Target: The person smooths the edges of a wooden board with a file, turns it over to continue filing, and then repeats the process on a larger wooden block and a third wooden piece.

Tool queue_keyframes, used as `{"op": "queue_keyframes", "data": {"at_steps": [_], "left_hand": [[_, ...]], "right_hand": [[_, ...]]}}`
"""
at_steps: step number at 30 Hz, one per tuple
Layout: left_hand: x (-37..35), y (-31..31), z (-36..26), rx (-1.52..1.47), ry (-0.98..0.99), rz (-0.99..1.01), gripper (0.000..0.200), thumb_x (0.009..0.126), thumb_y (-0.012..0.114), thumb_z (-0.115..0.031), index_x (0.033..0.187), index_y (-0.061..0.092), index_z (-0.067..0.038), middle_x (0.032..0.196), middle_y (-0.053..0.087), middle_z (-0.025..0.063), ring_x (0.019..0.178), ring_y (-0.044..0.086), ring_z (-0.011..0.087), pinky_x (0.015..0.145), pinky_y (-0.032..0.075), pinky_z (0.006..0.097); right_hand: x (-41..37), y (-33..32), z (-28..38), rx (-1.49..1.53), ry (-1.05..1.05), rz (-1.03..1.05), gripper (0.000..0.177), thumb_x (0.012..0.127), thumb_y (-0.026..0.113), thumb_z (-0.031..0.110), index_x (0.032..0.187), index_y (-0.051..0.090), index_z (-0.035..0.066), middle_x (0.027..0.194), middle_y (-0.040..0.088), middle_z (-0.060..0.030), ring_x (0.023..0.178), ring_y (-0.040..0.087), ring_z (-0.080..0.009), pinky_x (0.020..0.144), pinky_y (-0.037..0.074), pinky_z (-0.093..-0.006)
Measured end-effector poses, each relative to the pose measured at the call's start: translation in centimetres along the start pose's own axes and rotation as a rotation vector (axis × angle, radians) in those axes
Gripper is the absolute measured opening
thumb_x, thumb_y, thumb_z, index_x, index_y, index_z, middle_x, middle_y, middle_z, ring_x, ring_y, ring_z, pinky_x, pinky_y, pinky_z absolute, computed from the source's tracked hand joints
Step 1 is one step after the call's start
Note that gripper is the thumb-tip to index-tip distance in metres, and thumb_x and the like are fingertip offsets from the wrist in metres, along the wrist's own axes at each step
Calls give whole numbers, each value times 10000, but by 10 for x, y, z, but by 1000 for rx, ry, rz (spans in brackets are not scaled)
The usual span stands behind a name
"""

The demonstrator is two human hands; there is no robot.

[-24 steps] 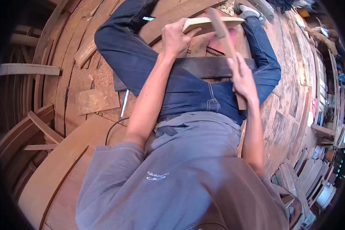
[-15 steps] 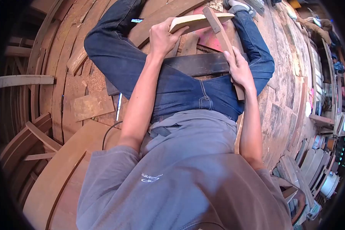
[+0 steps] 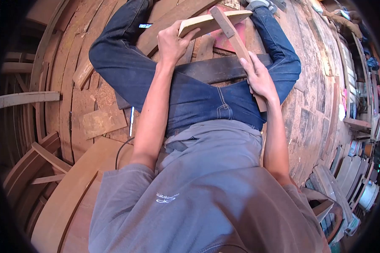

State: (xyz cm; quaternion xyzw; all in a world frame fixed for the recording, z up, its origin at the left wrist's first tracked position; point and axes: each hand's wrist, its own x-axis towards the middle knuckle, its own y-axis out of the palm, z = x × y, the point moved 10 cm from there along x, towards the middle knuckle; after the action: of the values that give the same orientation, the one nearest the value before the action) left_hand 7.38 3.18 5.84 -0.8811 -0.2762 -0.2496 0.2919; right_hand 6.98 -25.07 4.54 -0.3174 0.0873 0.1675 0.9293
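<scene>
My left hand (image 3: 172, 44) grips the near end of a pale, curved wooden board (image 3: 204, 25), which is raised above the floor between my legs. My right hand (image 3: 261, 78) is closed round a long, narrow wooden stick (image 3: 239, 46). The stick slants up and to the left, and its upper end crosses the board's face; whether they touch is hard to tell. Beneath the hands a dark plank (image 3: 215, 69) lies across between my thighs.
A pinkish-red piece (image 3: 230, 39) lies beyond the dark plank. Wood scraps (image 3: 103, 122) and sawdust are on the plank floor at left. A large wooden panel (image 3: 82, 177) is at lower left, curved frames (image 3: 27, 100) at far left, stacked boards (image 3: 348, 177) and a white bucket (image 3: 369, 196) at right.
Both hands, with the board and the stick, have shifted slightly left in view. The stick's upper end now crosses the board nearer its left end. Both grips are unchanged.
</scene>
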Motion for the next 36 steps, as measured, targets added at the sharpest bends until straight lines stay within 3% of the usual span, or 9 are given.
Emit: {"op": "queue_keyframes", "data": {"at_steps": [11,12,13,14,17,21,26,33,36], "left_hand": [[0,2,-3,54,-15,55,343,808,850,-285,1045,740,-63,889,744,179,824,747,336,711,571,396],[0,3,-4,83,-20,75,350,811,849,-290,1052,736,-62,896,739,189,832,744,347,713,567,405],[1,2,-5,12,-22,58,359,822,843,-296,1073,734,-64,915,738,197,856,741,360,732,565,413],[2,2,-10,-6,-48,65,365,832,837,-302,1084,732,-59,916,737,203,875,741,363,749,567,414],[2,2,-18,8,5,92,329,829,842,-223,1072,724,-36,885,728,223,858,740,373,719,565,411],[-1,1,-26,6,7,91,311,830,831,-184,1077,720,-32,885,725,214,847,734,378,710,557,401],[1,7,-31,-32,38,124,313,815,822,-138,1097,719,-47,916,722,212,893,720,391,749,554,411],[-2,4,-22,-27,30,97,319,815,836,-198,1077,723,-56,901,723,199,870,721,379,714,554,407],[2,1,-37,-35,41,85,309,819,840,-223,1055,731,-56,893,729,191,844,732,363,701,558,400]], "right_hand": [[-2,2,-1,69,-9,15,447,1040,560,417,1387,531,137,645,570,-57,425,520,-124,402,428,-313],[3,-1,-13,15,29,-5,475,1035,569,422,1384,539,102,741,636,-103,540,604,-171,510,510,-354],[8,-9,2,-29,-344,-122,529,1023,585,438,1397,540,66,971,725,-182,818,722,-247,732,573,-390],[13,-12,-17,29,-117,-99,566,1007,603,451,1410,543,58,1202,702,-227,1107,698,-313,921,541,-408],[29,-24,-25,-160,-256,-269,533,1004,636,384,1399,537,40,1099,705,-248,1032,715,-340,816,562,-430],[6,13,19,-57,-491,-123,556,1000,608,398,1398,521,20,1133,672,-318,1106,637,-475,913,532,-500],[36,-22,-6,-181,-206,-144,421,1016,583,365,1300,532,59,972,685,-317,983,649,-519,799,524,-535],[7,-17,14,-235,-364,-126,465,1018,575,371,1331,515,32,961,678,-351,984,655,-514,797,540,-543],[26,-33,-3,-255,-141,-159,505,1008,606,401,1350,546,35,972,685,-329,957,694,-467,786,539,-480]]}}
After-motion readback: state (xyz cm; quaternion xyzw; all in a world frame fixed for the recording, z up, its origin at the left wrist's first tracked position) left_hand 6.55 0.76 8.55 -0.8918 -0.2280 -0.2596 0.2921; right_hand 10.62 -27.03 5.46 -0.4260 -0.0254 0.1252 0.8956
